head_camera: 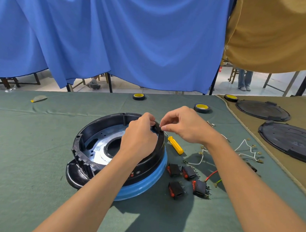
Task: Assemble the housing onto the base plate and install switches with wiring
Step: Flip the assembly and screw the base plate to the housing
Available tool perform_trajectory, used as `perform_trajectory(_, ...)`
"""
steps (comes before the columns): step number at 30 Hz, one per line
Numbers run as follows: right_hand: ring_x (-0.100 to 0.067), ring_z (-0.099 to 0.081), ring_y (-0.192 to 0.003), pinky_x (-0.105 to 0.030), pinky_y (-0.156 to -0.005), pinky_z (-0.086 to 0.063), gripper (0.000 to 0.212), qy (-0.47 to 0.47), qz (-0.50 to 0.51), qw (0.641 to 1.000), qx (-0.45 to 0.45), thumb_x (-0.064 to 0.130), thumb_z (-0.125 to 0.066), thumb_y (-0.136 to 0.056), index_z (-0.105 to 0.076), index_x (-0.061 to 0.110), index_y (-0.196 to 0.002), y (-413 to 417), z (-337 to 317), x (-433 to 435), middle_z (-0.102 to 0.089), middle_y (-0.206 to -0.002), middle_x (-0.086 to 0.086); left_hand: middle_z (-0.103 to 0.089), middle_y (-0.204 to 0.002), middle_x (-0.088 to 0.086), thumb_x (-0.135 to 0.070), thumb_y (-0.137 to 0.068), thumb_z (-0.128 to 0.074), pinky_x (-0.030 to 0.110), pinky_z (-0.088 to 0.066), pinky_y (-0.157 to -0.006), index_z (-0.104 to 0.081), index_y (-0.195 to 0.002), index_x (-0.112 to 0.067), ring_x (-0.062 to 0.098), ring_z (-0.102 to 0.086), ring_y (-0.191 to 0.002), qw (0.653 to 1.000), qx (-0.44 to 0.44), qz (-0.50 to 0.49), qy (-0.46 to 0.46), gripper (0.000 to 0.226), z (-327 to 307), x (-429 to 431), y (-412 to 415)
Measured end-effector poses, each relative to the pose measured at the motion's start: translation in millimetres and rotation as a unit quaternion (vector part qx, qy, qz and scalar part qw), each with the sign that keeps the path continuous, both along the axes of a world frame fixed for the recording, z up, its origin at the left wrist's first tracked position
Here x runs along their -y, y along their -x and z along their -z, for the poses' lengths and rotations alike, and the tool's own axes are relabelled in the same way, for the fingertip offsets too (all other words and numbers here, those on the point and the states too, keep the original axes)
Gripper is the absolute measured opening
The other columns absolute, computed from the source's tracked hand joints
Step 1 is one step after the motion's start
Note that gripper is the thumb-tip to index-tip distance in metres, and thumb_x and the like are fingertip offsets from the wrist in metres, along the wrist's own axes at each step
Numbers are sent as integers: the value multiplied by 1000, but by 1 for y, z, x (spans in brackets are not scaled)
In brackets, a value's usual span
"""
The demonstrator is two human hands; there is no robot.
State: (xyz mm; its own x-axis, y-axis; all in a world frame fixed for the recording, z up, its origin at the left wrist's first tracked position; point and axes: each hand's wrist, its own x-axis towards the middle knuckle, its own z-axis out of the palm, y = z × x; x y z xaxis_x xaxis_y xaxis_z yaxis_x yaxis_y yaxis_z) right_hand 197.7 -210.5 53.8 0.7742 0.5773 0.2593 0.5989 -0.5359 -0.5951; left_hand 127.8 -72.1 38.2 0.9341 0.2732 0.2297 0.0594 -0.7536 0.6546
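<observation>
In the head view, a round black housing [95,129] sits on the green-covered surface [33,154], just in front of the person. A silvery base plate [99,151] with a large centre hole lies inside it, and a blue ring [145,184] shows beneath its near right edge.

The left hand [139,138] reaches over the housing and its fingers curl over the far right rim, gripping it. The right hand [185,125] hovers just beside that spot, with thumb and forefinger pinched narrow at the rim. I cannot tell whether anything is held between them.

A yellow-handled screwdriver [175,145] lies on the cloth just right of the housing, its tip pointing towards the hands. Four black switches [177,188] with red rockers lie near the housing's right side, under the right forearm. White wires [247,149] with metal ends, a red wire [212,175] and a green wire [218,182] lie close to them.

Farther back are three rolls of tape [138,96]. Two flat black lids [288,139] rest on a tan cloth at the right. A blue curtain [117,35] hangs behind.
</observation>
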Motion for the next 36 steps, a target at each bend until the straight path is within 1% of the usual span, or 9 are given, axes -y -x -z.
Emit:
perform_trajectory(7, 3, -63, -79, -6, -66, -46, 11, 23, -6, 1000, 3, 12, -70, -86, -76, 20, -91, 5, -2, -3, -71, -84, 11, -60, -127, 2, -1, -89, -53, 43, -47, -100, -51, -130, -18, 23, -54, -118, 1000, -3, 2, -6, 44, 1, -1, -1)
perform_trajectory(13, -4, -62, -77, -21, -65, -51, 10, -33, 46, 998, -29, 18, -67, -88, -76, 22, -92, 3, -3, -1, -69, -81, 10, -61, -127, 3, 0, -89, -51, 44, -47, -100, -52, -129, -18, 24, -54, -118, 1000, -2, 3, -5, 44, 3, -2, -3)
perform_trajectory(18, -15, -60, -79, -24, -57, -49, 15, -132, 99, 954, -250, 9, -70, -86, -68, 16, -100, 10, 2, -8, -68, -96, -6, -61, -127, 2, 1, -88, -49, 45, -47, -100, -51, -129, -19, 24, -54, -118, 1000, -3, 3, -12, 46, 4, -3, -4)
perform_trajectory(22, -14, -55, -71, -19, -47, -48, 18, -161, 133, 926, -313, 4, -68, -85, -66, 12, -101, 13, 4, -10, -65, -92, -8, -62, -127, 0, -9, -92, -50, 40, -48, -96, -50, -130, -20, 23, -55, -116, 1000, 1, 7, -28, 39, 4, -2, -4)
perform_trajectory(24, -17, -56, -73, -22, -48, -49, 18, -180, 136, 922, -314, 3, -67, -85, -65, 11, -101, 14, 4, -13, -66, -96, -12, -63, -119, -2, -25, -93, -50, 37, -47, -83, -50, -127, -22, 24, -57, -109, 997, 9, 15, -76, 34, 4, 0, 0)
perform_trajectory(26, -19, -59, -75, -26, -54, -51, 19, -208, 132, 914, -323, 1, -67, -84, -65, 7, -102, 15, 5, -17, -68, -101, -17, -64, -98, -3, -41, -89, -47, 34, -37, -67, -50, -112, -22, 25, -58, -96, 978, 52, 8, -201, 30, 4, 7, 7)
perform_trajectory(30, -25, -60, -88, -32, -65, -50, 16, -210, 146, 911, -324, 4, -65, -85, -67, 7, -100, 16, 7, -18, -68, -105, -15, -67, -83, 1, -51, -84, -41, 34, -26, -64, -41, -90, -18, 26, -55, -80, 905, 118, -11, -409, 33, 8, 21, 19)
perform_trajectory(32, -28, -59, -99, -32, -65, -49, 14, -201, 155, 909, -331, 5, -69, -82, -67, 11, -94, 15, 8, -16, -65, -109, -12, -67, -86, 5, -59, -84, -42, 35, -26, -67, -41, -105, -14, 29, -55, -83, 909, 68, -23, -411, 50, 12, 20, 20)
perform_trajectory(36, -29, -56, -106, -41, -73, -51, 16, -204, 157, 897, -359, 3, -73, -79, -67, 12, -90, 13, 10, -16, -63, -113, -9, -62, -110, 11, -77, -75, -53, 36, -33, -69, -23, -133, -12, 35, -59, -101, 943, -152, -7, -297, 92, 13, 13, 15)
